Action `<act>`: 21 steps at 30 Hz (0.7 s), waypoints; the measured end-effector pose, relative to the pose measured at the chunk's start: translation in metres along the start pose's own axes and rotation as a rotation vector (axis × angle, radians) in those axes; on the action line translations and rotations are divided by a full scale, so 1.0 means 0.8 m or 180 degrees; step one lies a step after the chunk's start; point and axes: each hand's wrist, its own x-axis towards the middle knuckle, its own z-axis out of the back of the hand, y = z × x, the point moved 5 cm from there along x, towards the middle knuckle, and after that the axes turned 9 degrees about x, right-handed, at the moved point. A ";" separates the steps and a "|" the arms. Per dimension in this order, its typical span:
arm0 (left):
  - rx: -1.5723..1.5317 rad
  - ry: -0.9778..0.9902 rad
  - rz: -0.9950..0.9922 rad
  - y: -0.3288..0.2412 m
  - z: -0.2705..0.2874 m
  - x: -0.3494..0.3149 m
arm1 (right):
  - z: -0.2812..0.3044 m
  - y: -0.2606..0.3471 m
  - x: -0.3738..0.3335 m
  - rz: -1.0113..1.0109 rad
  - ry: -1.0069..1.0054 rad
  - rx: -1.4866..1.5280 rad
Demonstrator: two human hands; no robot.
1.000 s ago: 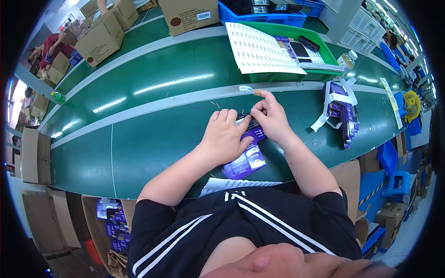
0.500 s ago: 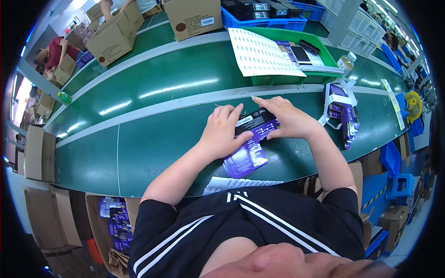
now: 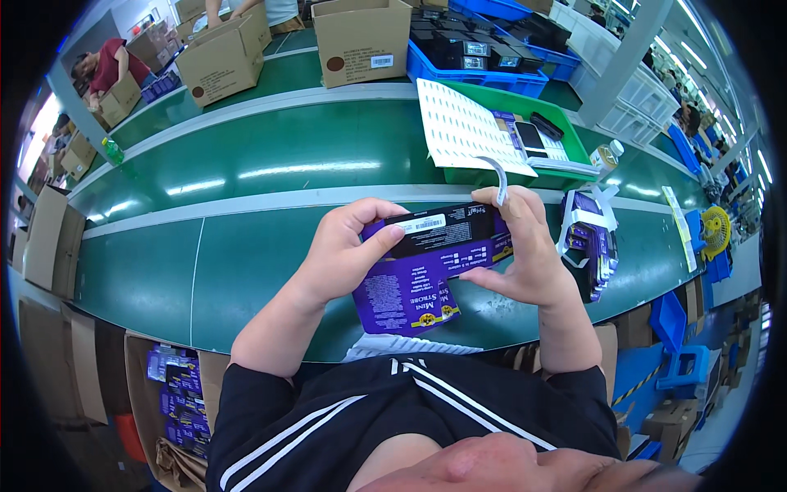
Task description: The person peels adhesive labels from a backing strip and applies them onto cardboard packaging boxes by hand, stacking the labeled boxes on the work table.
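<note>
A purple and black printed cardboard box [image 3: 434,246] is raised over the green table between my two hands. My left hand [image 3: 340,250] is closed on its left end, thumb on the front face near a white barcode label. At the other end my right hand [image 3: 520,254] grips the box with fingers behind and thumb below. From its upper fingertips a narrow white strip [image 3: 497,176] curls upward. Below the black band hangs a wide purple panel [image 3: 398,299]; another purple piece [image 3: 447,307] shows at its lower right.
White sheets [image 3: 402,348] lie at the table's near edge. On the right are strapped purple packages [image 3: 594,246]. Beyond stand a green tray [image 3: 484,175], a bottle [image 3: 607,156], blue bins [image 3: 475,80] and cartons [image 3: 361,45]. An open carton [image 3: 143,410] with purple packages is lower left.
The box has been lifted and tilted up, so its printed faces show more fully. My left hand has shifted left to its end. The white strip now stands up from my right fingertips.
</note>
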 end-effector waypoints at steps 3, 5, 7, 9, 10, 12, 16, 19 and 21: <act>0.0015 -0.0021 0.0004 -0.006 0.005 -0.005 | 0.000 0.006 0.003 0.0034 0.0007 0.0003; 0.0027 -0.0029 0.0008 -0.007 0.009 -0.008 | -0.003 0.008 0.005 0.0056 0.0007 0.0001; 0.0038 -0.0235 0.0108 0.000 0.024 -0.012 | -0.002 0.009 0.007 0.0060 -0.0213 0.0173; 0.0059 -0.0635 0.0280 0.017 0.054 -0.017 | 0.002 0.005 0.009 0.0062 -0.0662 0.0506; 0.0075 -0.0847 0.0363 0.027 0.071 -0.023 | 0.003 0.003 0.009 0.0068 -0.0884 0.0686; 0.0311 -0.0854 0.0641 0.075 0.117 -0.032 | 0.010 -0.029 -0.011 -0.0354 -0.1266 0.1195; 0.0848 -0.0903 0.1676 0.163 0.177 -0.080 | -0.016 -0.069 -0.042 -0.1154 -0.1606 0.2588; 0.3697 -0.0838 0.1558 0.153 0.161 -0.088 | -0.044 -0.080 -0.044 -0.1810 -0.1573 0.3091; 0.4532 -0.1080 0.1000 0.136 0.140 -0.079 | -0.058 -0.081 -0.050 -0.2029 -0.1520 0.3298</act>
